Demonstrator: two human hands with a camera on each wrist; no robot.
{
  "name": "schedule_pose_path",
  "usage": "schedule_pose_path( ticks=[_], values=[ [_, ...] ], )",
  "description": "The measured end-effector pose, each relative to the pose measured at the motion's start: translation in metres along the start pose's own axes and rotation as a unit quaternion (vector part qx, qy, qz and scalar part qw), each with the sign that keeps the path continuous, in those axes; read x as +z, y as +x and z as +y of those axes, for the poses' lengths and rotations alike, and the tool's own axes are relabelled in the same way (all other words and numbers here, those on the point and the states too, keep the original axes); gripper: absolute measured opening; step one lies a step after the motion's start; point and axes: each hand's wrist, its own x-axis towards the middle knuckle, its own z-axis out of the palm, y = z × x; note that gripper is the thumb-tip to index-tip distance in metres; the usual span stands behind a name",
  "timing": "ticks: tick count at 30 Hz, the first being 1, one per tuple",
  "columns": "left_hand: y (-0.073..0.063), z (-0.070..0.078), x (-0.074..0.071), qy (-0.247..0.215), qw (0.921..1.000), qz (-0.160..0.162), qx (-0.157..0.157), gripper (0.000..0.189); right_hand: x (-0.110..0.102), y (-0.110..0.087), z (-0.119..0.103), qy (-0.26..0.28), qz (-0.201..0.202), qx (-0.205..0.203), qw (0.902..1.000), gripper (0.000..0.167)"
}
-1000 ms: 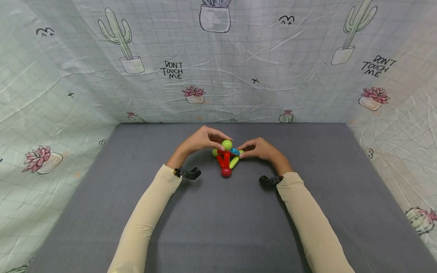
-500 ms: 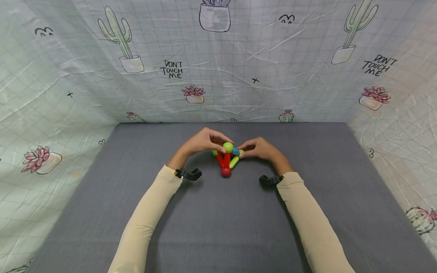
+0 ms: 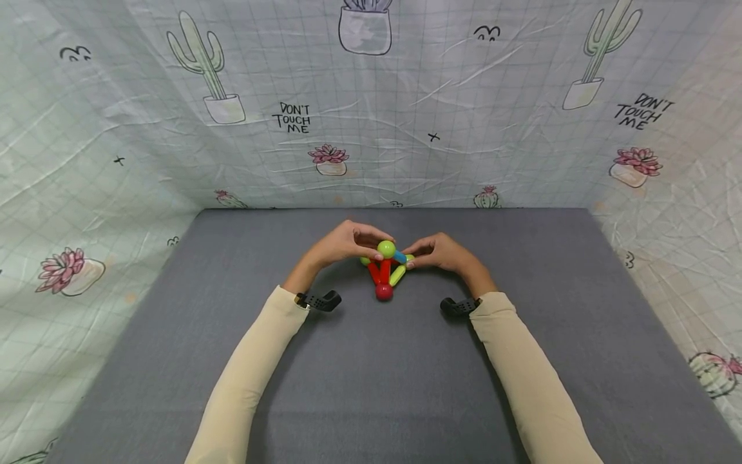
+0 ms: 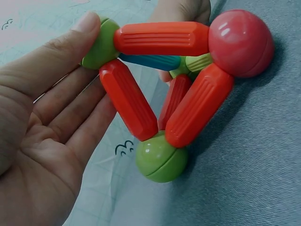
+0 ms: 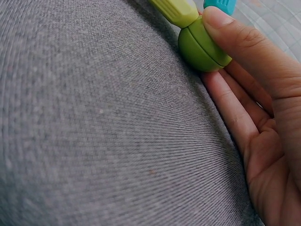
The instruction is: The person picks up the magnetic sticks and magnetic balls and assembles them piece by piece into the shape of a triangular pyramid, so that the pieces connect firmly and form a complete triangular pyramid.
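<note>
A pyramid of ball-and-stick building pieces stands on the grey table between the two hands. My left hand (image 3: 342, 245) pinches its top green ball (image 4: 104, 44) between thumb and fingers. Red sticks (image 4: 161, 38) run from this ball down to a red ball (image 4: 241, 43) at the front and a green ball (image 4: 162, 157) at the left. My right hand (image 3: 437, 252) grips the right-hand green ball (image 5: 202, 47) low at the table. A blue stick (image 3: 400, 257) slants between the top and right balls. A yellow-green stick (image 3: 397, 276) joins the right ball to the red one.
The grey table (image 3: 371, 374) spreads around the pyramid. A pale cloth (image 3: 406, 96) printed with cacti hangs behind and along both sides. Black wrist cameras (image 3: 324, 301) sit on both wrists.
The top green ball has come slightly down and toward me in the left fingers, and it now covers the blue stick's upper end. The right hand has hardly moved.
</note>
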Motion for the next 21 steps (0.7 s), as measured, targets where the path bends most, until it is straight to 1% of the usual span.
schedule_pose_path(
  ticks=[2, 5, 8, 10, 13, 15, 18, 19, 21],
  values=[
    [-0.003, 0.000, 0.001, -0.012, 0.9999, 0.003, -0.004, 0.041, 0.000, 0.000, 0.000, -0.003, 0.000, 0.004, 1.0000, 0.031],
    [-0.008, 0.000, 0.003, -0.007, 0.9998, 0.015, -0.006, 0.048, -0.001, -0.001, -0.001, -0.003, -0.003, 0.008, 1.0000, 0.032],
    [-0.014, -0.001, 0.006, 0.036, 0.9987, 0.035, -0.008, 0.056, -0.001, -0.001, -0.001, -0.001, -0.004, 0.011, 0.9999, 0.032],
    [-0.018, -0.002, 0.010, 0.072, 0.9961, 0.049, -0.012, 0.062, -0.001, -0.002, -0.001, -0.002, -0.001, 0.012, 0.9999, 0.031],
    [-0.025, -0.003, 0.017, 0.118, 0.9897, 0.076, -0.032, 0.071, 0.000, -0.003, -0.001, -0.005, 0.004, 0.012, 0.9999, 0.030],
    [-0.028, -0.006, 0.024, 0.135, 0.9841, 0.104, -0.052, 0.079, 0.000, -0.003, -0.002, -0.007, 0.007, 0.010, 0.9999, 0.030],
    [-0.034, -0.008, 0.035, 0.156, 0.9735, 0.142, -0.088, 0.092, 0.002, -0.003, -0.004, -0.006, 0.011, 0.007, 0.9999, 0.030],
    [-0.036, -0.008, 0.038, 0.160, 0.9705, 0.150, -0.100, 0.096, 0.002, -0.003, -0.005, -0.005, 0.012, 0.006, 0.9999, 0.030],
    [-0.039, -0.008, 0.046, 0.174, 0.9649, 0.154, -0.123, 0.105, 0.003, -0.003, -0.006, -0.004, 0.015, 0.004, 0.9999, 0.030]
  ],
)
